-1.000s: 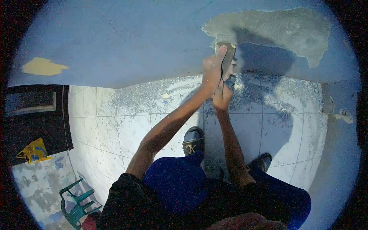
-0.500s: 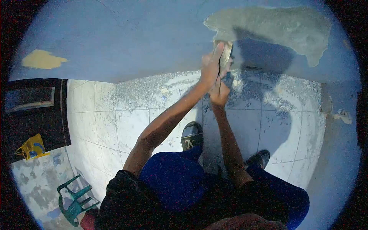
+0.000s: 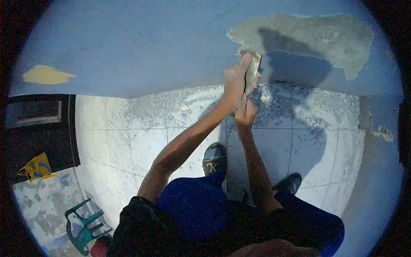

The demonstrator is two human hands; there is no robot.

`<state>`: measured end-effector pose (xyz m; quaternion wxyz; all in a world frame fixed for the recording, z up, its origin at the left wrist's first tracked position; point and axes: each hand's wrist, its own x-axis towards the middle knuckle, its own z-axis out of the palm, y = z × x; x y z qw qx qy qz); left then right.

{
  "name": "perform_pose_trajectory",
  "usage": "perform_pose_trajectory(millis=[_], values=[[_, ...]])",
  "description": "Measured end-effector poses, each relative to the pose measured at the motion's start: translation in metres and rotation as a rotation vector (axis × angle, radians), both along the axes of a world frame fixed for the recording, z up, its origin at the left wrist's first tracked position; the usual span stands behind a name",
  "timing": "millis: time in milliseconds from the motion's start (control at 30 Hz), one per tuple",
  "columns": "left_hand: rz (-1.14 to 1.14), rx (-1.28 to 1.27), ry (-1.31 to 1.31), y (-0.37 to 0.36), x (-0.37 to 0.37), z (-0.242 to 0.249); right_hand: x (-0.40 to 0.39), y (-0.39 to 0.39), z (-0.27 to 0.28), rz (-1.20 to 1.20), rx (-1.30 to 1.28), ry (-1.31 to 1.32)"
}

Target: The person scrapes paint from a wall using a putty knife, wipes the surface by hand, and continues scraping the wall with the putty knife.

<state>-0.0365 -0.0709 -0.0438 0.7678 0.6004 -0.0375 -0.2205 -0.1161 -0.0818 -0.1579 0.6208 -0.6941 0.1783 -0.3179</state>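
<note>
Both my hands are wrapped around a paint scraper with a wide, light metal blade. My left hand grips it from the left, its thumb pressed along the blade. Lower down, my right hand closes around the handle end, which is mostly hidden by the fingers. The blade's far edge is at the blue wall, just under the left part of a bare grey patch. Whether the edge touches the wall is hard to tell.
Paint flakes litter the white tile floor along the wall. A green plastic chair stands at lower left, near a yellow bag by a dark door. A cream patch marks the wall at left.
The whole view has shifted slightly, so the wall and floor sit lower. My hands and the scraper are a little lower in the picture, still gripped the same way.
</note>
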Motion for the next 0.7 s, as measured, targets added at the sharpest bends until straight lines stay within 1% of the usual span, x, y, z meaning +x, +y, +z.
perform_pose_trajectory(millis=[67, 100, 133, 167, 200, 267, 300, 333, 367, 433, 467, 567, 600, 633, 667, 700], values=[[0.032, 0.048, -0.028, -0.001, 0.0, -0.006, 0.002, -0.004, 0.002, -0.018, -0.106, -0.059], [0.029, 0.041, -0.023, -0.004, 0.002, 0.006, 0.005, -0.006, 0.002, -0.036, -0.158, -0.088], [0.026, 0.04, -0.001, -0.005, 0.002, 0.019, 0.002, -0.001, 0.012, -0.002, 0.08, -0.062], [0.038, 0.041, 0.05, -0.003, -0.007, 0.02, -0.007, 0.002, 0.015, 0.007, 0.087, -0.044], [0.028, 0.053, 0.055, 0.001, -0.011, 0.007, -0.01, 0.005, 0.017, 0.021, 0.093, -0.036], [-0.014, 0.058, -0.01, 0.002, 0.002, -0.014, 0.001, 0.0, 0.014, 0.014, 0.053, -0.073], [-0.001, 0.052, -0.005, 0.001, -0.001, -0.003, 0.001, -0.001, 0.001, -0.002, 0.022, -0.078], [0.007, 0.048, -0.001, -0.002, -0.003, 0.014, 0.007, -0.002, 0.002, -0.023, -0.007, -0.085], [0.015, 0.045, 0.012, -0.004, -0.003, 0.021, 0.011, -0.005, 0.001, -0.02, -0.008, -0.096], [-0.004, 0.032, 0.013, -0.001, -0.006, 0.006, -0.005, -0.005, 0.026, 0.009, -0.002, -0.061], [-0.012, 0.015, -0.016, -0.002, -0.001, 0.005, -0.002, -0.002, 0.01, 0.015, 0.058, -0.035], [0.053, 0.041, -0.018, -0.006, -0.002, -0.008, 0.003, -0.004, -0.018, -0.036, -0.066, -0.044], [0.071, 0.016, 0.03, -0.009, -0.005, 0.012, 0.011, -0.008, -0.007, -0.059, -0.188, -0.089], [0.037, 0.008, 0.012, -0.008, 0.0, 0.013, 0.011, -0.01, 0.012, -0.08, -0.302, -0.105], [0.014, 0.001, 0.022, -0.005, -0.002, 0.009, -0.004, -0.009, 0.019, -0.085, -0.417, -0.094], [0.001, -0.019, 0.011, -0.003, -0.003, 0.008, -0.012, -0.005, 0.003, -0.068, -0.369, -0.046]])
